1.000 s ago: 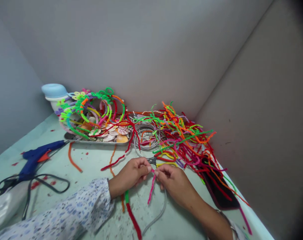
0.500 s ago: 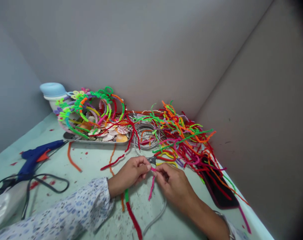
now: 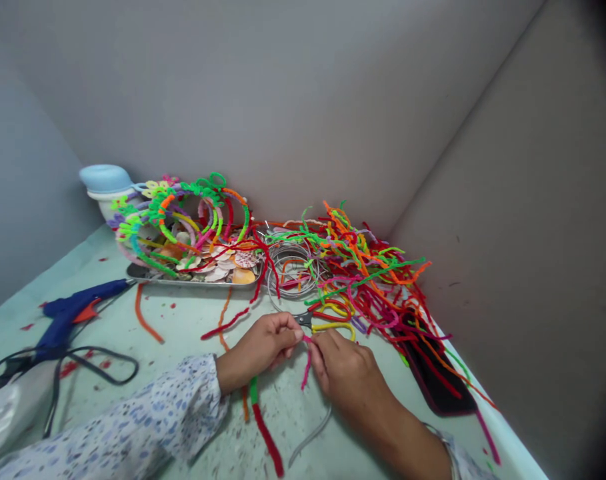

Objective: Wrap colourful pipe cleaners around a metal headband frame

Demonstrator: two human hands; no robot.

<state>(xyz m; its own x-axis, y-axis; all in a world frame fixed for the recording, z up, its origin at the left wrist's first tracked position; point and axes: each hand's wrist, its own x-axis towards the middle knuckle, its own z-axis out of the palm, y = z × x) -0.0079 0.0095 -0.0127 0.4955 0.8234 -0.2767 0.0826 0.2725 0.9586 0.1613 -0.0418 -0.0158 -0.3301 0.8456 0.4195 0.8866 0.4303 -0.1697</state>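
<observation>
Between my two hands is a bright pink pipe cleaner (image 3: pixel 305 373), its loose tail hanging down. My left hand (image 3: pixel 265 347) pinches it between thumb and forefinger, and my right hand (image 3: pixel 355 377) is closed on it just to the right. A grey wire (image 3: pixel 310 437) comes out from beneath the right hand and curves toward me. From under the left hand runs a strip covered in green and red fuzz (image 3: pixel 267 433). Whether wire and strip join inside the hands is hidden. Scissors (image 3: pixel 327 319) with red and yellow handles lie just beyond my fingertips.
A tray (image 3: pixel 207 285) of shells stands at the back with fuzzy headbands (image 3: pixel 183 200) on top. Beside it are a wire coil (image 3: pixel 277 283) and a pipe-cleaner heap (image 3: pixel 367 267). A phone (image 3: pixel 437 380) lies right, a blue glue gun (image 3: pixel 65 320) left, a lidded container (image 3: pixel 107 187) behind.
My right hand has turned over, with its back now more toward me and its fingers closer together. The pink tail has swung slightly up and right. My left hand stays put.
</observation>
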